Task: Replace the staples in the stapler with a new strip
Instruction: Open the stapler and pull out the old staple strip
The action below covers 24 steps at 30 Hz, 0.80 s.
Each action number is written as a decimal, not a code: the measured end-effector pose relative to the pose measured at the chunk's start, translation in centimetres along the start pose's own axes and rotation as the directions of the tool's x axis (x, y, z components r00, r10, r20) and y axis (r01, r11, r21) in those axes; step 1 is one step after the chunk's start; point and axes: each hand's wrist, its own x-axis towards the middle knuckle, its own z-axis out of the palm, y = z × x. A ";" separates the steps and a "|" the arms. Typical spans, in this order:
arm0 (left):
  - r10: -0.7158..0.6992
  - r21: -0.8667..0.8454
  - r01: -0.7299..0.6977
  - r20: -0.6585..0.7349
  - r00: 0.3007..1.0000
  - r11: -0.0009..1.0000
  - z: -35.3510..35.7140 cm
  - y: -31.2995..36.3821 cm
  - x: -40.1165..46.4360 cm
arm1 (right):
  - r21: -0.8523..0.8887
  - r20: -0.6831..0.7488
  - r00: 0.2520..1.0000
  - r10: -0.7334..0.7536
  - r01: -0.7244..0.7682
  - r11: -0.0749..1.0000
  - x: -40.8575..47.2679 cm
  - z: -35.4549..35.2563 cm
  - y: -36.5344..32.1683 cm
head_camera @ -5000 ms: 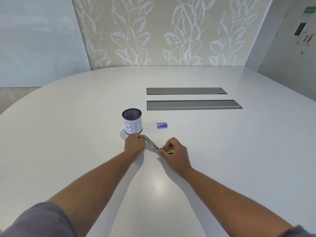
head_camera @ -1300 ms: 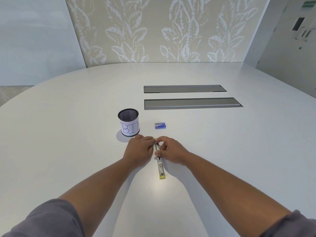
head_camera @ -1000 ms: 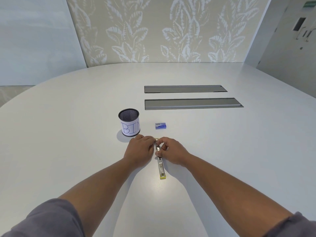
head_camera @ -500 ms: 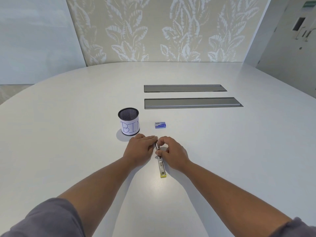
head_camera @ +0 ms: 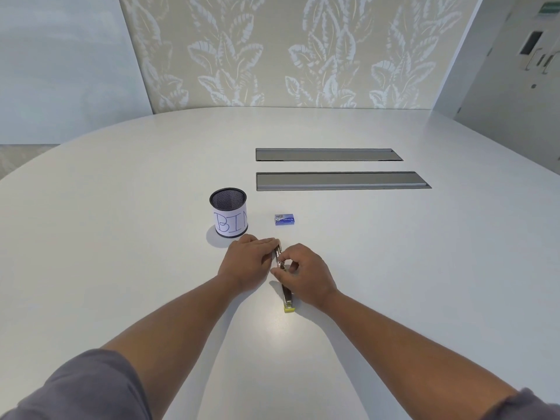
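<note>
Stapler (head_camera: 286,294) is lying opened flat on the white table (head_camera: 121,237), long axis running away from the person, yellow end nearest them. Left hand (head_camera: 247,262) is pressing palm-down on the far half, fingers curled along its left edge. Right hand (head_camera: 303,272) is pinching at the middle of the stapler with thumb and fingertips; can't tell if a staple strip is between them, too small. Mesh cup (head_camera: 228,212) labelled BIN is sitting just beyond the left hand, close but apart. Small blue staple box (head_camera: 284,219) is lying beyond the stapler, right of the cup. Two recessed grey panels (head_camera: 342,180) are sitting further back. Table is lying open left, right and near side; edges well away.
</note>
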 end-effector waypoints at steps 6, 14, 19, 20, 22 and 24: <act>-0.033 -0.062 0.032 -0.016 0.999 0.998 -0.2 0.0 0.0 | 0.160 0.002 0.993 0.116 -0.115 0.980 0.2 -0.3 -0.3; -0.053 -0.057 0.055 0.023 0.998 0.997 -0.3 0.0 0.1 | 0.199 0.089 0.945 0.316 -0.328 0.924 2.1 -1.2 -0.7; -0.068 -0.070 0.068 -0.007 0.998 0.995 0.0 -0.1 0.3 | 0.099 0.195 0.930 0.313 -0.336 0.937 3.4 -1.8 -0.3; -0.068 -0.065 0.067 -0.013 0.998 0.996 0.0 -0.2 0.3 | 0.058 0.213 0.931 0.296 -0.315 0.947 3.5 -1.9 -0.5; -0.062 -0.041 0.061 -0.022 0.998 0.997 0.2 -0.2 0.3 | -0.028 0.240 0.937 0.253 -0.254 0.967 3.8 -2.0 -0.9; -0.062 -0.022 0.061 -0.027 0.998 0.998 0.3 -0.2 0.3 | -0.114 0.257 0.943 0.212 -0.188 0.975 4.1 -2.0 -1.2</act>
